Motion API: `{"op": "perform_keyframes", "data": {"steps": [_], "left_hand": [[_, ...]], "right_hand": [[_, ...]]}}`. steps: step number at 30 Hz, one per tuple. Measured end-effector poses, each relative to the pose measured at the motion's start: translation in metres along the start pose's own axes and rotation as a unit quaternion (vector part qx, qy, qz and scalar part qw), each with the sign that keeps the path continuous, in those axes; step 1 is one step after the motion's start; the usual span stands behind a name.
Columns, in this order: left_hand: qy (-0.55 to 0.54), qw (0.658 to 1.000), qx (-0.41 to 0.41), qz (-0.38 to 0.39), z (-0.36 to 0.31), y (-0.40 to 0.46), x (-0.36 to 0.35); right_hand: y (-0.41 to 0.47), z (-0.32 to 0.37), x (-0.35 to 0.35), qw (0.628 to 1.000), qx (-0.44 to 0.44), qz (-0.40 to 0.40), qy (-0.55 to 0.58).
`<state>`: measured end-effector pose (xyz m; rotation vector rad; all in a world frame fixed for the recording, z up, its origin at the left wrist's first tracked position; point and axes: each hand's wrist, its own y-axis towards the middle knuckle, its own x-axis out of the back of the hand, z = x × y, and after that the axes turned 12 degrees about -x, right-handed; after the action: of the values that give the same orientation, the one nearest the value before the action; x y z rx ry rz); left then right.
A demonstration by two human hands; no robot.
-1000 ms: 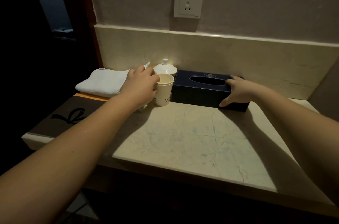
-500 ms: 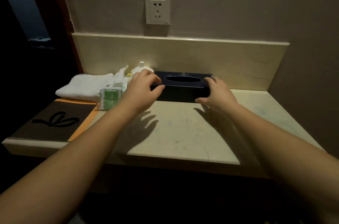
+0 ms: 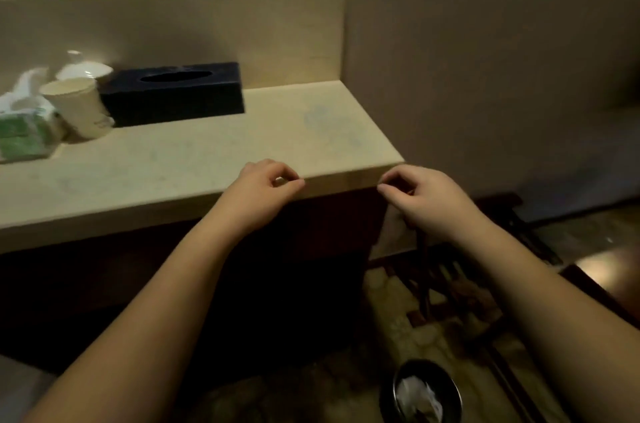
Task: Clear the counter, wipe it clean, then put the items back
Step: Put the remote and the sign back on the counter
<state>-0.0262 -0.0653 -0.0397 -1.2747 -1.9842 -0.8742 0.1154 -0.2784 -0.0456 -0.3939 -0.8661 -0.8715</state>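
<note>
Both hands empty, fingers loosely curled: left hand over counter front edge, right hand just off its right corner. Tissue box, paper cup, green pack sit at counter's back left

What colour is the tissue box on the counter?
Dark navy, almost black, in this dim light; the tissue box shows only in the head view.

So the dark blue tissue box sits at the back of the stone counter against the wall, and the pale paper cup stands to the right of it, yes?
Not quite. The head view shows the pale paper cup standing to the left of the dark blue tissue box, not the right. The box does sit at the back of the beige stone counter, against the wall.
</note>
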Motion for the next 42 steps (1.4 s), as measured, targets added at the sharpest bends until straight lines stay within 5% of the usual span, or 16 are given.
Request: {"op": "perform_keyframes", "data": {"steps": [11, 23, 42], "left_hand": [[-0.008, 0.985, -0.121, 0.122, -0.129, -0.011, -0.185], [-0.029, 0.918, -0.247, 0.309, -0.249, -0.007, -0.371], [-0.063, 0.881, -0.230, 0.409, -0.410, 0.153, -0.622]], "right_hand": [[-0.174, -0.209, 0.057, 0.976, -0.203, -0.007, -0.074], [-0.310, -0.345, 0.082, 0.893, -0.448, -0.028, 0.029], [-0.305, -0.586, 0.191, 0.775, -0.616, -0.099, 0.105]]}}
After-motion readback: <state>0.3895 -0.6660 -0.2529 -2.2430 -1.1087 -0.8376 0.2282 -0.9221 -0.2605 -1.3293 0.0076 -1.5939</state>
